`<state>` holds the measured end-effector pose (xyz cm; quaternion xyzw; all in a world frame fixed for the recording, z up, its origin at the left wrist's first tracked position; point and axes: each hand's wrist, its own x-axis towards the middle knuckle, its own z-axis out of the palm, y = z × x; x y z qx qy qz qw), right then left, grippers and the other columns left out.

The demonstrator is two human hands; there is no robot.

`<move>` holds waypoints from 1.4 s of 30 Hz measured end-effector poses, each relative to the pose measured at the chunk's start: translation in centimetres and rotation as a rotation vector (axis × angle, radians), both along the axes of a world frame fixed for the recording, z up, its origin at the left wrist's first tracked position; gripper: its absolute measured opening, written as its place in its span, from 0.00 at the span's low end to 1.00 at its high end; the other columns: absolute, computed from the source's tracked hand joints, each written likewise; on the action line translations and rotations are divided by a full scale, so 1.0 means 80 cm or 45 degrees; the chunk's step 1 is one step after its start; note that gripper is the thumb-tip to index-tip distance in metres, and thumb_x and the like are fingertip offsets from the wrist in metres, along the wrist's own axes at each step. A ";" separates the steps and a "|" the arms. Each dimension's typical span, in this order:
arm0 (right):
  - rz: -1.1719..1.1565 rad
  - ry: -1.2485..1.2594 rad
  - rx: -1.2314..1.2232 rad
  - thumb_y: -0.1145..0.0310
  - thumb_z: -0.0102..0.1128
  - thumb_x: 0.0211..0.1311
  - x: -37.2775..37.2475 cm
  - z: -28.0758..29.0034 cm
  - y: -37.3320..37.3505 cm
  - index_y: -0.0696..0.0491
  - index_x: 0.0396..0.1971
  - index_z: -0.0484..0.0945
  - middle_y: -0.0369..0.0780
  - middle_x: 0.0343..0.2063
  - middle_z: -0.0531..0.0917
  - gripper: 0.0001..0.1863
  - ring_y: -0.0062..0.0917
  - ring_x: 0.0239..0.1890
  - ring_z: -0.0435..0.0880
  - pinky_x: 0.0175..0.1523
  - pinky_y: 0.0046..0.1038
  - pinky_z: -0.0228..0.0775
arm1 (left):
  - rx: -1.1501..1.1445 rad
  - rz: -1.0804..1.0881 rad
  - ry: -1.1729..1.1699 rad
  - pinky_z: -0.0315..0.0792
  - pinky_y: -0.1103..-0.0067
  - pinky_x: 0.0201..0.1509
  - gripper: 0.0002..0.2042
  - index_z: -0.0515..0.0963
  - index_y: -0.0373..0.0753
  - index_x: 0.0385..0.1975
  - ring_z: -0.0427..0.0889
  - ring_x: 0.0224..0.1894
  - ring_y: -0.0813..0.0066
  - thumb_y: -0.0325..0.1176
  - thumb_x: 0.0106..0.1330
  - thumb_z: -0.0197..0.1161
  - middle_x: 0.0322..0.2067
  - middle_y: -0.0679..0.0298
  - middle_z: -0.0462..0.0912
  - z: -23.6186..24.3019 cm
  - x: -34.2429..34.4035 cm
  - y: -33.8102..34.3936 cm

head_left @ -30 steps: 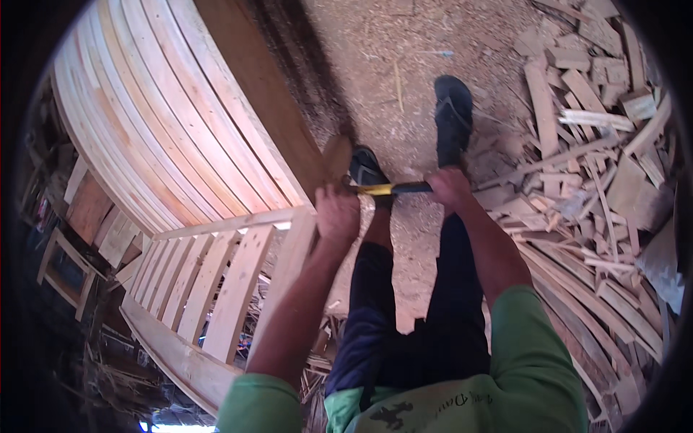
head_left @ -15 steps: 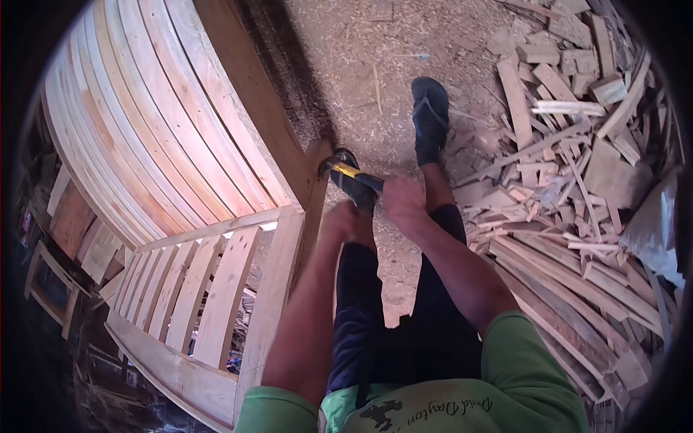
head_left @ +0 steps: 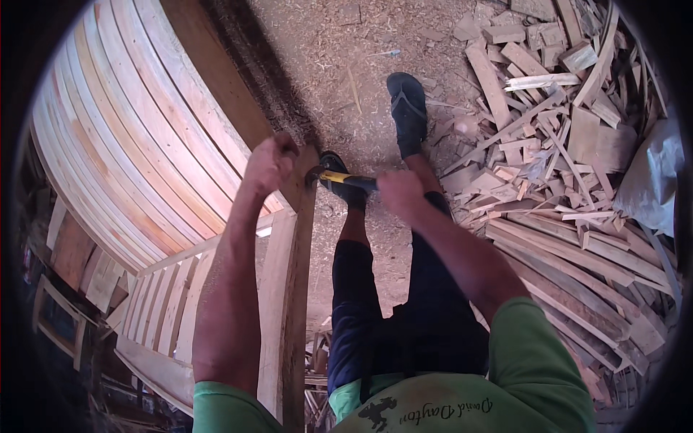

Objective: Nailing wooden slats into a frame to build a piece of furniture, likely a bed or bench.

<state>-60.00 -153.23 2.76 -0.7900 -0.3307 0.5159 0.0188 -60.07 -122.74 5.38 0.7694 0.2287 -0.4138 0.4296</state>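
Note:
My right hand (head_left: 401,191) is wrapped round the black grip of a hammer (head_left: 334,176) with a yellow band on its handle. The hammer's dark head is at the side of a wooden post (head_left: 307,173) at the corner of a slatted wooden bed frame (head_left: 216,123). My left hand (head_left: 271,166) is over the frame's long outer rail (head_left: 216,79), close to the corner, with its fingers curled in. Whatever those fingers pinch, if anything, is too small to make out. My left forearm covers part of the short slatted panel (head_left: 162,303).
Wood offcuts (head_left: 534,137) lie in a heap on the right, with long strips (head_left: 563,267) nearer me and a pale plastic sheet (head_left: 653,177) at the edge. Sawdust covers the floor (head_left: 339,72). My sandalled feet stand beside the frame. More boards (head_left: 76,231) lean at far left.
My left hand has risen from beside the hammer grip, moving left and away from me to the frame's rail. The hammer stays in my right hand at the post. The view has shifted slightly.

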 end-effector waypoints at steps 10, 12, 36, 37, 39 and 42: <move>0.099 0.152 -0.168 0.68 0.57 0.63 0.028 -0.030 0.006 0.50 0.43 0.83 0.41 0.39 0.88 0.11 0.32 0.45 0.88 0.48 0.34 0.79 | 0.482 -0.820 -0.118 0.74 0.61 0.49 0.12 0.78 0.38 0.40 0.85 0.39 0.52 0.37 0.63 0.55 0.32 0.49 0.85 -0.013 -0.086 -0.109; 0.187 0.177 -0.081 0.68 0.57 0.63 0.031 -0.031 0.014 0.51 0.42 0.83 0.41 0.38 0.88 0.11 0.32 0.44 0.88 0.48 0.34 0.79 | 0.586 -0.911 -0.072 0.71 0.63 0.50 0.11 0.78 0.38 0.40 0.84 0.40 0.56 0.36 0.64 0.54 0.33 0.52 0.84 -0.011 -0.100 -0.112; 0.298 0.204 0.281 0.57 0.67 0.55 0.072 -0.171 -0.037 0.48 0.43 0.79 0.41 0.33 0.86 0.17 0.37 0.41 0.87 0.44 0.41 0.77 | 0.943 -0.794 0.116 0.69 0.69 0.51 0.05 0.81 0.41 0.29 0.84 0.34 0.69 0.28 0.62 0.57 0.26 0.61 0.84 -0.078 -0.123 -0.150; 0.304 0.207 0.294 0.57 0.67 0.55 0.071 -0.174 -0.035 0.48 0.43 0.79 0.41 0.33 0.86 0.17 0.37 0.41 0.87 0.44 0.41 0.77 | 0.959 -0.801 0.090 0.68 0.69 0.51 0.05 0.81 0.41 0.29 0.84 0.34 0.69 0.28 0.62 0.57 0.26 0.61 0.84 -0.080 -0.125 -0.149; 0.309 0.241 0.241 0.56 0.67 0.56 0.069 -0.177 -0.033 0.48 0.42 0.80 0.41 0.32 0.86 0.16 0.38 0.41 0.87 0.44 0.42 0.77 | 0.969 -0.822 0.088 0.68 0.70 0.51 0.05 0.81 0.42 0.28 0.84 0.34 0.69 0.28 0.62 0.57 0.26 0.61 0.84 -0.081 -0.127 -0.147; 0.270 0.221 0.238 0.54 0.67 0.57 0.063 -0.185 -0.039 0.48 0.40 0.80 0.43 0.31 0.85 0.16 0.41 0.39 0.87 0.43 0.43 0.78 | 0.919 -0.813 0.125 0.68 0.70 0.50 0.06 0.81 0.41 0.27 0.84 0.34 0.69 0.28 0.62 0.57 0.26 0.61 0.85 -0.085 -0.125 -0.151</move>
